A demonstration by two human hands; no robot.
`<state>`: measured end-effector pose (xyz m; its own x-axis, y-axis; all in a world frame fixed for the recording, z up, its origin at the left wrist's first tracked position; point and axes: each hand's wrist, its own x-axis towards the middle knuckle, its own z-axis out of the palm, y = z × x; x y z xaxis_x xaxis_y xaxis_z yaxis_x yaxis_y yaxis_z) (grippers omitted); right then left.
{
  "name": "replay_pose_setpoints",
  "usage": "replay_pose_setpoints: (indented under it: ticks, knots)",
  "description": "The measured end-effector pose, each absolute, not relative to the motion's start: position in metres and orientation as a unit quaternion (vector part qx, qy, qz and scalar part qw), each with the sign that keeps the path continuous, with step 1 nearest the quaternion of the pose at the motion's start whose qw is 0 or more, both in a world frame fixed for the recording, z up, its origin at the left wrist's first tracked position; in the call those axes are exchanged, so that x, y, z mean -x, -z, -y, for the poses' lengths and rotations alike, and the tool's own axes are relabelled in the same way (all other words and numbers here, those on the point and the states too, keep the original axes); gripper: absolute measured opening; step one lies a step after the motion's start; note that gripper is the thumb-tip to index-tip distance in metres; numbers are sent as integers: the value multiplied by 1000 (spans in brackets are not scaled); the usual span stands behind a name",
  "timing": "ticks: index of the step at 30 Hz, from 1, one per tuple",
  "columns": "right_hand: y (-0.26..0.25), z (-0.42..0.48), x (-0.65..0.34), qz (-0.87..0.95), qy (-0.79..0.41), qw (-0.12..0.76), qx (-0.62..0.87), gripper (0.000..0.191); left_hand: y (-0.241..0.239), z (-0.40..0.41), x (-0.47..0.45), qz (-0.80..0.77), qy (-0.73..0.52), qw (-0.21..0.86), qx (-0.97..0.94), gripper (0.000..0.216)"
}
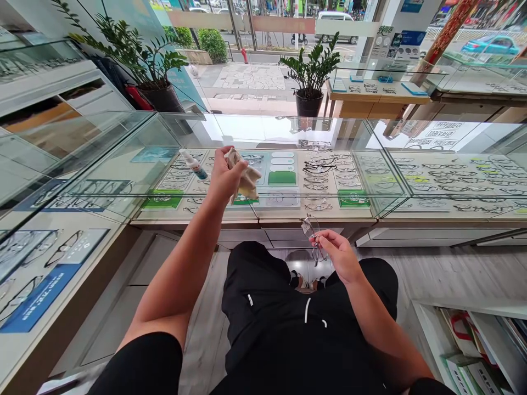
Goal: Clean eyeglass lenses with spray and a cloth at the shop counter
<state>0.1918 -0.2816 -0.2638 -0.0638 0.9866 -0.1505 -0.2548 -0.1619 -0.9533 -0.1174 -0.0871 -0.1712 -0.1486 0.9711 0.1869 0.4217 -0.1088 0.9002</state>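
My left hand [224,175] is raised over the glass display counter [263,195] and closed on a beige cleaning cloth [247,176] that hangs from its fingers. Just to its left a small white spray bottle [193,164] with a blue base lies on the counter glass. My right hand [340,255] is lower, in front of my lap, pinching a pair of thin-framed glasses [313,235] by the frame, lenses pointing up and left.
Rows of spectacle frames [319,175] lie under the glass, with more cases at left [61,164] and right [461,175]. Potted plants [309,77] stand beyond the counter by the window. A low shelf with bags [473,340] is at bottom right.
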Motion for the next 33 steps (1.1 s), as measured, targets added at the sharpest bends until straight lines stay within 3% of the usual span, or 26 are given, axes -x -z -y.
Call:
replay_pose_setpoints:
  ticks: [3,7,9,11,13,15,17,26,33]
  knots:
    - [261,280,-191,376,-606,532,457,35,188,71,115,-634,-400,282,-599,84]
    - [259,280,-192,358,-595,553,460,36,211,76,103,-672,-251,175,-675,67]
    - [258,279,-193,359,-579,568,462,34,214,94,91,-673,-253,82,-691,62]
    - [259,278,-193,366,-554,582,469,32,212,123,75,-631,-334,41,-699,52]
    - [260,274,-191,381,-528,589,478,30,209,160,53,-544,-371,164,-735,33]
    - [261,270,-187,407,-502,587,487,29,209,196,30,-482,-361,351,-717,37]
    - [260,266,-181,449,-461,580,499,27,212,224,11,-450,-367,440,-685,40]
    - [253,263,-160,594,-153,586,530,16,232,242,-15,-476,-449,473,-590,40]
    - [253,262,-155,611,-103,577,532,5,228,240,-24,-476,-490,512,-521,40]
